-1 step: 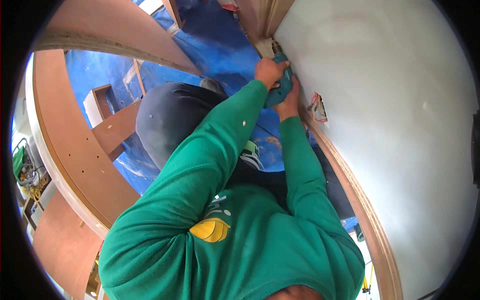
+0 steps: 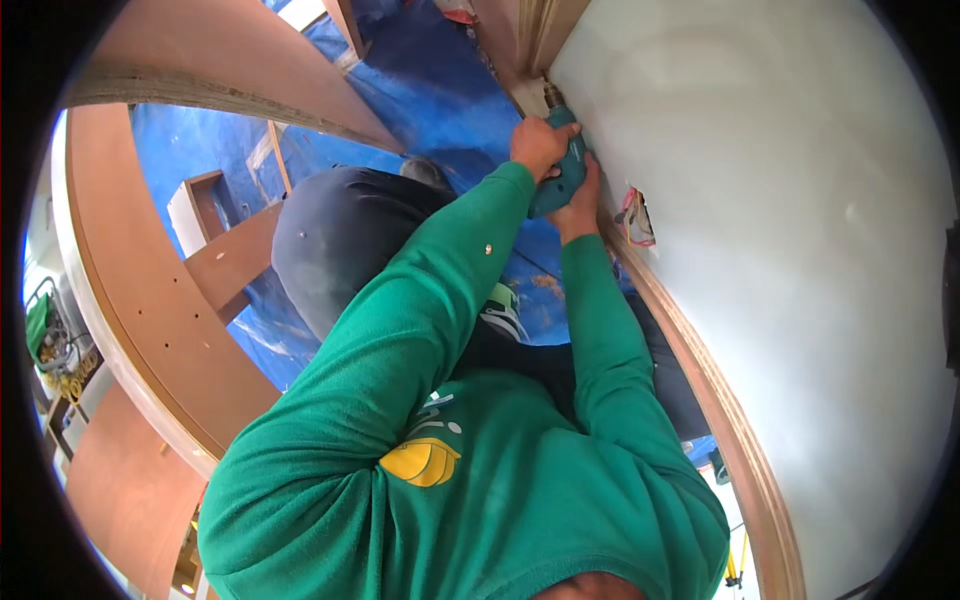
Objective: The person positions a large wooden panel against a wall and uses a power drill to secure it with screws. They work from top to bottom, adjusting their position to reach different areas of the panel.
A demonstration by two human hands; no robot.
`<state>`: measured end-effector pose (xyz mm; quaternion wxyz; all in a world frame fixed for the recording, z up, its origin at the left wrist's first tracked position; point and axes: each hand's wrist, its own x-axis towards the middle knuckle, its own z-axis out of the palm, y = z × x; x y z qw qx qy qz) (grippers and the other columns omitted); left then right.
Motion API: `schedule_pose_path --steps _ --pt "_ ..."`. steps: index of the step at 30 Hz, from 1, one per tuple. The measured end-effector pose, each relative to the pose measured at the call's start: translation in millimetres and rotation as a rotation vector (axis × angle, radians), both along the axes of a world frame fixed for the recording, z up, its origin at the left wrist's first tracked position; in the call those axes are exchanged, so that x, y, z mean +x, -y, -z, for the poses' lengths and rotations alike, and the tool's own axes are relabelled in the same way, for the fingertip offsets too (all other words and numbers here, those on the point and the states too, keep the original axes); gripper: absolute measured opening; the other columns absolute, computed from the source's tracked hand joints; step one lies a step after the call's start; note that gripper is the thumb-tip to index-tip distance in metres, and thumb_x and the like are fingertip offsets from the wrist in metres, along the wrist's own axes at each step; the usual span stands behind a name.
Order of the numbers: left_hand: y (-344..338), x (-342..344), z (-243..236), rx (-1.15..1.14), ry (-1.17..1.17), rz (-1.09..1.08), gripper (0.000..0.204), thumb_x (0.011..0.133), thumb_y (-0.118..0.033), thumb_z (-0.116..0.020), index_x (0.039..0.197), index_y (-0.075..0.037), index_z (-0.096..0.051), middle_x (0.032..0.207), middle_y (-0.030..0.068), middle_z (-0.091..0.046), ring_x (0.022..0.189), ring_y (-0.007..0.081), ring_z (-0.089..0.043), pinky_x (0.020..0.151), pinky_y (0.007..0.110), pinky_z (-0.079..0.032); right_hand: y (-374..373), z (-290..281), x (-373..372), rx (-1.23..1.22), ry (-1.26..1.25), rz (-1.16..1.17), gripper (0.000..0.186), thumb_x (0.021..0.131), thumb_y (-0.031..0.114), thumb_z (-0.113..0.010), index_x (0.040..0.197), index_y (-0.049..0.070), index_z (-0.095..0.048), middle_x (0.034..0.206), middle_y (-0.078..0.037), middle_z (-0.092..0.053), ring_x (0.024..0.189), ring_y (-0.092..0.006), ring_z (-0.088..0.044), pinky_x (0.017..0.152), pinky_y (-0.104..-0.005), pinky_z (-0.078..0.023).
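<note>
My left hand [image 2: 540, 144] and right hand [image 2: 580, 205] curl their fingers around the blue-green plastic drill [image 2: 571, 172] — its metal nose [image 2: 552, 95] near the smooth white wall [image 2: 770, 200].

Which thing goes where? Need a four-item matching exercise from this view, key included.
Things:
1. Teal power drill
2. Blue plastic sheeting
3. Small ragged-edged hole
4. Yellow rounded emblem

Places:
A. Spread underfoot
B. On the front of the green long-sleeved top
C. Held in the person's left grip and right grip
D. In the smooth white wall panel

Pairs: 1-C, 2-A, 3-D, 4-B
</note>
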<state>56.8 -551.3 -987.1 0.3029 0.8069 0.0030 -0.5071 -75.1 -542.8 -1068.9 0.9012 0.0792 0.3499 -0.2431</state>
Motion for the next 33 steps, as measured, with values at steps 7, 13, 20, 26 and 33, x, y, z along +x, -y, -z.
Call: schedule_pose_path --steps 7,13,20,26,33 --pt "-8.1 9.6 16.2 -0.118 -0.114 -0.082 0.052 0.089 -0.042 -0.088 0.092 0.006 -0.069 0.077 0.0113 -0.069 0.055 0.0190 -0.062 0.046 0.039 -0.049 -3.1 -52.4 13.6 -0.005 -0.259 0.042 0.045 0.108 0.047 -0.050 0.119 0.005 -0.064 0.095 -0.010 -0.069 0.078 -0.0241 -0.065 0.072 -0.0383 -0.057" --pt "-33.7 39.4 31.6 -0.320 -0.475 -0.236 0.046 0.095 -0.043 -0.083 0.101 0.001 -0.068 0.071 0.0052 -0.063 0.053 0.0159 -0.052 0.049 0.034 -0.040 -15.8 -74.4 49.1 -0.413 -0.622 0.118 0.032 0.099 0.027 -0.072 0.119 0.002 -0.071 0.104 -0.014 -0.074 0.089 -0.0232 -0.070 0.079 -0.0390 -0.057" --pt "-24.4 23.0 8.3 -0.294 -0.470 -0.223 0.052 0.094 -0.058 -0.076 0.097 -0.007 -0.070 0.073 0.0034 -0.063 0.059 0.0161 -0.052 0.055 0.033 -0.039 -5.7 -102.2 42.2 -0.846 -1.020 -0.121 0.042 0.090 0.022 -0.082 0.121 -0.006 -0.072 0.112 -0.015 -0.078 0.098 -0.0239 -0.073 0.085 -0.0405 -0.058" --pt "-4.6 17.7 21.1 -0.293 -0.480 -0.300 0.049 0.093 -0.055 -0.075 0.093 -0.006 -0.071 0.083 0.0056 -0.068 0.064 0.0196 -0.060 0.057 0.036 -0.048 0.6 -100.1 32.0 -1.128 -1.159 -0.285 0.058 0.084 0.030 -0.085 0.128 -0.003 -0.069 0.111 -0.022 -0.077 0.102 -0.0354 -0.075 0.091 -0.0451 -0.058" --pt "-2.6 24.6 47.4 -0.285 -0.539 -0.327 0.055 0.089 -0.059 -0.077 0.098 -0.005 -0.072 0.088 0.0089 -0.071 0.069 0.0226 -0.063 0.061 0.038 -0.050 6.4 -101.0 35.5 -1.118 -1.135 -0.346 0.054 0.086 0.026 -0.083 0.128 -0.004 -0.068 0.108 -0.019 -0.077 0.100 -0.0288 -0.075 0.088 -0.0418 -0.058"
